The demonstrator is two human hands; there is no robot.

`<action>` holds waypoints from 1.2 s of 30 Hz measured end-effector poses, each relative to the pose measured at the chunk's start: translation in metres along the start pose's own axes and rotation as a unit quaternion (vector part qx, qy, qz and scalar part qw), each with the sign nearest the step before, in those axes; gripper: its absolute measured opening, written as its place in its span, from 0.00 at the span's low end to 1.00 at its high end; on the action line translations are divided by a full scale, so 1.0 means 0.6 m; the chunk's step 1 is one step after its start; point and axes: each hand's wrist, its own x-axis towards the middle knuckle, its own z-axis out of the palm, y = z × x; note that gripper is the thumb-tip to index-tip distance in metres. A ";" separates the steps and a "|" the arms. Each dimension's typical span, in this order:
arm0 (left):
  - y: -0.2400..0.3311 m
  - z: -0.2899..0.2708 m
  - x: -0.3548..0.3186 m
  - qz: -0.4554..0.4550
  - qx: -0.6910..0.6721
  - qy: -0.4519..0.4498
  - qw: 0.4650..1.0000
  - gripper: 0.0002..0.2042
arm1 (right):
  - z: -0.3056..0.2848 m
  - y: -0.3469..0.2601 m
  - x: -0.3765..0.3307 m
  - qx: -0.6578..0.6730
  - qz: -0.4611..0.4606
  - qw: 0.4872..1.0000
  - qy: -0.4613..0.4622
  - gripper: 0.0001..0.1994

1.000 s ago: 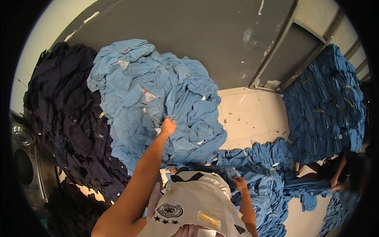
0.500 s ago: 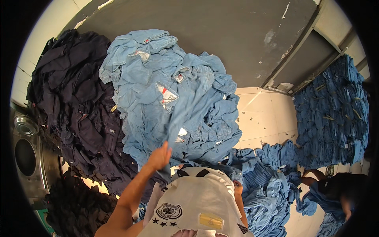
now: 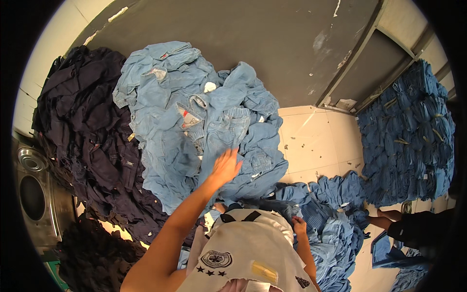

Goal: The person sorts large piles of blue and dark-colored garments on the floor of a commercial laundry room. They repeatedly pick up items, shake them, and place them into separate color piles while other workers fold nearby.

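My left hand (image 3: 226, 167) lies on a light blue denim garment (image 3: 221, 138), its fingers stretched out and apart. The garment, with a back pocket showing, rests on top of a big heap of light blue denim (image 3: 163, 151). A white and red label (image 3: 188, 118) shows beside it. To the right of my body, my right hand (image 3: 299, 225) is closed, its fingers bent together. Whatever it holds is too small to make out. Beside it lies a lower pile of mid-blue denim (image 3: 331, 238).
Dark navy garments (image 3: 90, 117) are heaped at left, next to a metal machine (image 3: 34, 194). A tall stack of tied blue denim (image 3: 406, 141) stands at right. Another person's arm (image 3: 382, 221) reaches in at lower right. A grey panel (image 3: 253, 31) rises behind the heap.
My left hand has moved forward and right, and its fingers have spread on the denim garment. My right hand has come slightly up. The other person's dark-clothed body has shifted at right.
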 end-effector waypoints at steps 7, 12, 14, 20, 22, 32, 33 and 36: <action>-0.030 0.061 0.239 -0.210 0.121 0.027 0.970 0.36 | -0.063 0.010 -0.057 0.141 -0.077 0.987 -0.005 0.10; -0.041 0.006 0.189 -0.062 -0.023 0.081 0.995 0.20 | -0.095 0.026 -0.112 0.184 -0.058 0.980 0.038 0.10; 0.011 -0.036 0.121 0.021 -0.157 0.054 0.986 0.17 | -0.101 0.006 -0.126 0.209 -0.059 0.975 0.046 0.10; 0.248 -0.066 -0.085 0.165 -0.282 -0.223 0.918 0.16 | -0.129 -0.140 -0.107 0.097 -0.066 0.990 -0.082 0.39; 0.344 -0.032 -0.104 0.280 -0.212 -0.291 0.890 0.19 | -0.141 -0.202 -0.081 0.309 0.009 0.914 -0.263 0.49; 0.436 0.105 -0.045 0.311 -0.293 -0.454 0.782 0.18 | -0.306 -0.309 -0.134 0.287 -0.021 0.956 0.048 0.30; 0.410 0.119 -0.027 0.251 -0.362 -0.373 0.817 0.17 | -0.333 -0.302 -0.149 0.335 -0.077 0.938 0.045 0.27; 0.296 0.138 0.082 0.168 -0.266 -0.165 0.935 0.12 | -0.398 -0.265 -0.207 0.338 -0.072 0.924 0.161 0.26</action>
